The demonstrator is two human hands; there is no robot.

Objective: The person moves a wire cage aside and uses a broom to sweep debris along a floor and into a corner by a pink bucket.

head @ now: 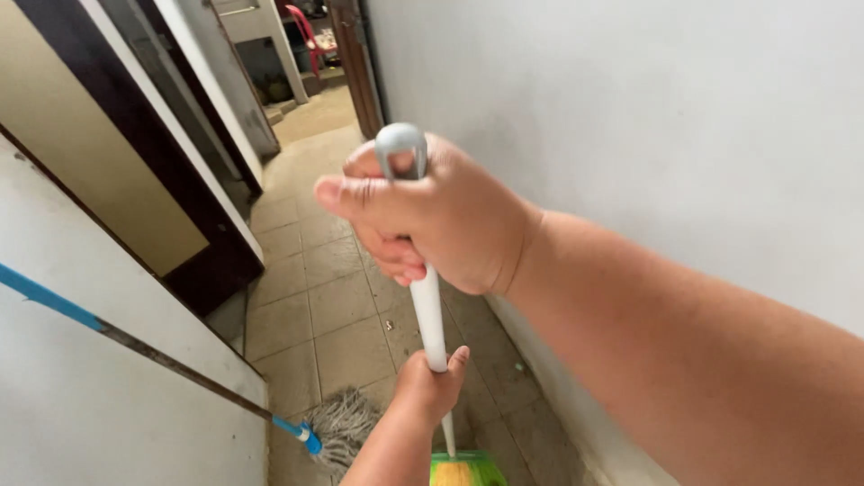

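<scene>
My right hand (432, 216) grips the top of a white broom handle (428, 315), just under its grey hanging loop (401, 144). Lower down, my left hand (430, 385) is closed around the same handle. The handle runs down to a green broom head with yellowish bristles (463, 470) at the bottom edge of the view. The broom stands nearly upright over the beige tiled floor (324, 315) of a narrow corridor.
A string mop (342, 427) with a blue and dark handle (135, 342) leans against the white wall on the left. A white wall (630, 117) lines the right side. Dark-framed doorways (171, 180) stand on the left, and a red chair (306, 36) is far down the corridor.
</scene>
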